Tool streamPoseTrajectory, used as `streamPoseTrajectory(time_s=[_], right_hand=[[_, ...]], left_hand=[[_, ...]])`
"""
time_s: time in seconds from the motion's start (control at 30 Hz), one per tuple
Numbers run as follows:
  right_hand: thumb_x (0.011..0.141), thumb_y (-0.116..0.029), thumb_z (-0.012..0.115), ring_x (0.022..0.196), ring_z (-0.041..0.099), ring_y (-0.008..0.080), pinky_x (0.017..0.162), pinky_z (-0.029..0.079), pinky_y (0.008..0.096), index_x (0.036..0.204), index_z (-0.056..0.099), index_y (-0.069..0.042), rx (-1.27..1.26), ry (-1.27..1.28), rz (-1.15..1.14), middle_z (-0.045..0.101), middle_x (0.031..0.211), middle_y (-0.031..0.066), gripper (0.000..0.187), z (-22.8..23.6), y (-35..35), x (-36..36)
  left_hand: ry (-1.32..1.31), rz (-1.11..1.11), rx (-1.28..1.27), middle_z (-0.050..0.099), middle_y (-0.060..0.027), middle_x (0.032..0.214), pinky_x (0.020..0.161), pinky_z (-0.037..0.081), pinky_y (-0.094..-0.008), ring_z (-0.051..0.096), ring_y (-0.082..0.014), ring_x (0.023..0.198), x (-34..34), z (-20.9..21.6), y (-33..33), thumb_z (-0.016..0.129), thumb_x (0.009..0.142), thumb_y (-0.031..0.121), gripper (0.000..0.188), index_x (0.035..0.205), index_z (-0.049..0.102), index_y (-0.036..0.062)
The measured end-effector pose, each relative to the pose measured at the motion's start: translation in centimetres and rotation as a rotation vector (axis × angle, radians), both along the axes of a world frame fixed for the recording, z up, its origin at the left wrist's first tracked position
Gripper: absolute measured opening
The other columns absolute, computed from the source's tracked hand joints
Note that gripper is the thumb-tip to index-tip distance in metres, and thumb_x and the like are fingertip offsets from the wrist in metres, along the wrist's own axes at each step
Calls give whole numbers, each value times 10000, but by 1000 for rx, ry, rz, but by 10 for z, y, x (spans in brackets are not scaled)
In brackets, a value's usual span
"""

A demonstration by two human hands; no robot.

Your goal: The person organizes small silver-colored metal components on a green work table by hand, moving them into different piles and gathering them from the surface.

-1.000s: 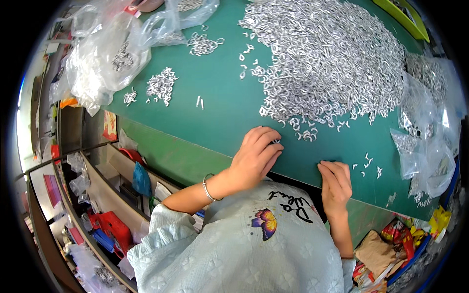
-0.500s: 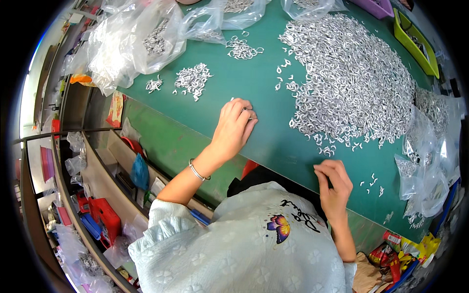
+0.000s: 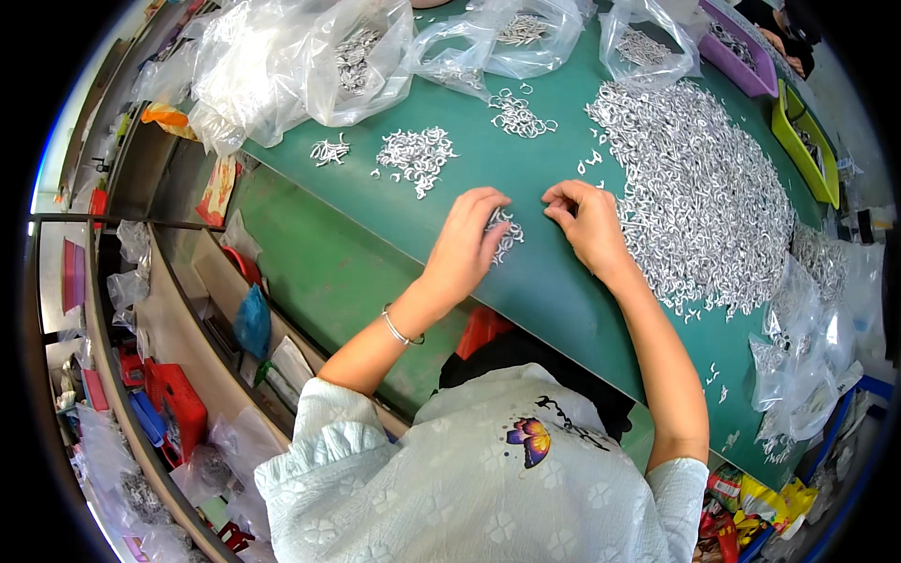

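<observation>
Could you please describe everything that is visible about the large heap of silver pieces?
The large heap is made of very many small, loose, silver-grey pieces, mostly curved, shiny like metal. It lies spread on the green table, right of the picture's middle, densely packed, with a few stray pieces along its left edge. Its far end comes up to a clear plastic bag. The right hand is by its left edge; contact cannot be told.

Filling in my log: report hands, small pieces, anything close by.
Left hand at left edge of small metal-piece cluster. Right hand fingers bunched, contents unclear. Large metal heap right beside it.
</observation>
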State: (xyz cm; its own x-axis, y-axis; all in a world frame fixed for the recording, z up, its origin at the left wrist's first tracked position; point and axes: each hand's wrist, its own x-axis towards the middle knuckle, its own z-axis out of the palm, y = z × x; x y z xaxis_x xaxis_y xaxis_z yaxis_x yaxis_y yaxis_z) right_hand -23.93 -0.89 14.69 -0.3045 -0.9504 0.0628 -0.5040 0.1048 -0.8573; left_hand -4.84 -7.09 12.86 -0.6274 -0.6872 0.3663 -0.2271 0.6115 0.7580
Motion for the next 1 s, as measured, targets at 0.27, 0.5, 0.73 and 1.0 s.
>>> streamPoseTrajectory(time_s=[0.27,0.5,0.73,1.0], right_hand=[[795,1,683,897,585,305,813,488,402,908,691,-5,-118,506,-52,647,925,105,113,1,8,-14],[797,-15,684,929,569,293,826,463,402,940,687,-2,-62,602,84,605,924,98,144,-3,14,-7],[812,-13,688,911,590,320,813,494,405,964,655,-1,-135,377,113,576,949,119,156,-3,12,3],[808,12,692,908,588,334,789,493,398,988,628,9,-9,180,66,551,969,143,191,6,17,3]], left_hand=[[-264,-34,-162,573,-68,1063,844,377,-359,540,-252,993,17,4,-28,671,849,24,239,1084,666,66],[-306,-46,-98,547,-70,1048,841,375,-364,524,-249,1009,15,6,-29,687,848,58,243,1089,657,77],[-358,-102,-105,546,-70,1050,834,377,-364,532,-249,1010,15,12,-32,666,847,43,231,1072,654,92],[-213,-68,-153,549,-110,985,838,453,-398,562,-299,950,5,-1,-52,631,847,-17,175,1016,631,26]])
